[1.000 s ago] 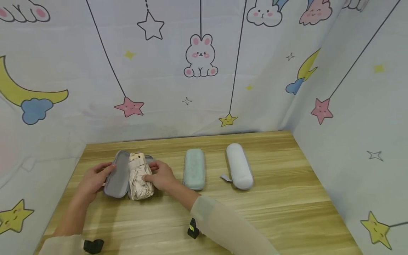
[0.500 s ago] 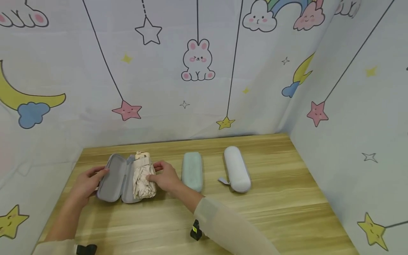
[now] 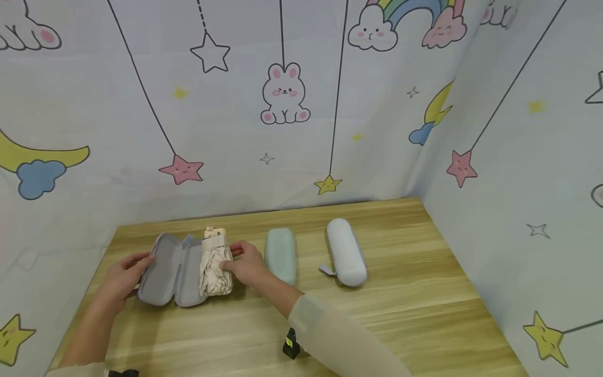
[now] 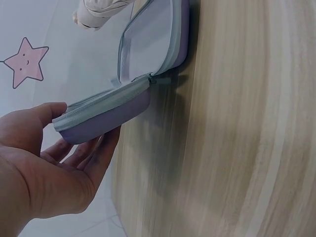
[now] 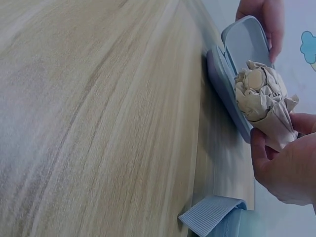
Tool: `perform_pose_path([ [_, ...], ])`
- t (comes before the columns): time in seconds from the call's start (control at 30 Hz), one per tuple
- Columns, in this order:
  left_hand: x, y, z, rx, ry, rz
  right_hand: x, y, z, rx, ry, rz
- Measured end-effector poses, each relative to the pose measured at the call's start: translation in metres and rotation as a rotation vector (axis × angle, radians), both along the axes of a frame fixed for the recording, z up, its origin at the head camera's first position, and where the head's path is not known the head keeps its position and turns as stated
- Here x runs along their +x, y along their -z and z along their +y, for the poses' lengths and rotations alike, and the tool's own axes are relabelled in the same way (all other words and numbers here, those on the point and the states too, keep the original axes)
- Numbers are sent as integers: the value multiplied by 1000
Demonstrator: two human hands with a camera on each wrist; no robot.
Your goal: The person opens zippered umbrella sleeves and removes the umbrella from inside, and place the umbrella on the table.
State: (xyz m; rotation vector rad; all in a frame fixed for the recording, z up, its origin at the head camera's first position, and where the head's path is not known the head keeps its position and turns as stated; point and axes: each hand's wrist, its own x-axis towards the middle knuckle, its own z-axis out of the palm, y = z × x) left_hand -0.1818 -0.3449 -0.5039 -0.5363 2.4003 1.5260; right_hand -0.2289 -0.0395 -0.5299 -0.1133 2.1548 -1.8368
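Observation:
On the left of the table lies a zip case [image 3: 162,272], opened flat like a book, grey inside and purple outside. My left hand [image 3: 120,278] holds the edge of its left half, thumb on the rim and fingers under the purple shell [image 4: 111,123]. Over the right half is a beige folded umbrella [image 3: 215,275], its cloth crumpled and bound by a strap. My right hand [image 3: 248,266] grips it from the right side, thumb on top. In the right wrist view the umbrella [image 5: 266,98] is held above the case, apart from its inside.
A mint green case [image 3: 280,256] lies just right of my right hand. Further right is a closed white case [image 3: 346,254] with a grey pull tab [image 3: 327,270]. Patterned cloth walls [image 3: 235,120] stand behind and beside the wooden table [image 3: 400,314].
The umbrella has shifted right relative to the case, uncovering the middle and part of the right half. The left half now lies wider apart, moved left with my left hand.

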Motion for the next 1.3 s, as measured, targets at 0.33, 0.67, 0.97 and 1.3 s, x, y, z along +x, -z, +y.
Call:
perform_pose_path([
  [0.33, -1, 2, 1, 2, 1, -14, -5, 4, 5, -60, 34, -23],
  [0.67, 0, 0, -3, -7, -7, -20, -4, 7, 6, -32, 48, -31],
  [0.97, 3, -4, -11, -37, -5, -7, 3, 10, 3, 26, 42, -40],
  [1.3, 4, -3, -11, -44, -6, -8, 5, 16, 0, 84, 45, -45],
])
